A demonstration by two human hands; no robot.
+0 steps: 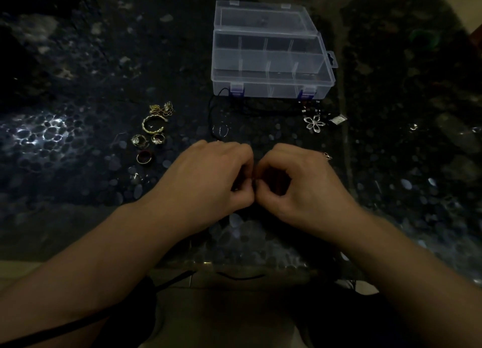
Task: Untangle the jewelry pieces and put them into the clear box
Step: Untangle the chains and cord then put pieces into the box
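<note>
Dark pebble-pattern surface (78, 138), dim light, no readable writing or brand anywhere. Clear box (271, 60) sits at the far centre, lid (263, 16) open and tipped back, dividers visible inside, blue latches on the front edge; compartments look bare, though glare makes that hard to confirm. Black cord (216, 105) runs from the box's front left corner down toward the hands and along the box front to the right.

Left hand (208, 175) and right hand (302, 180) are near the centre, knuckles up, fingers curled in, thumb and fingertips of both meeting at one spot between them. Both grips look pressed together on something tiny and dark, probably a thin chain or cord; too small and dark to tell what. A small clasp-like bit (327, 155) lies just beside the right hand's far side.

Loose jewelry is left of the hands, well apart from the grip: gold bangle (152, 124), a tangle of gold chain (161, 109) just beyond it, two stone rings (147, 139) side by side, and a dark-stone ring (144, 157) nearest the left hand. Right of the hands, near the box front: silver flower pendant (314, 123), small beads and a square silver charm (339, 119) beside it.
</note>
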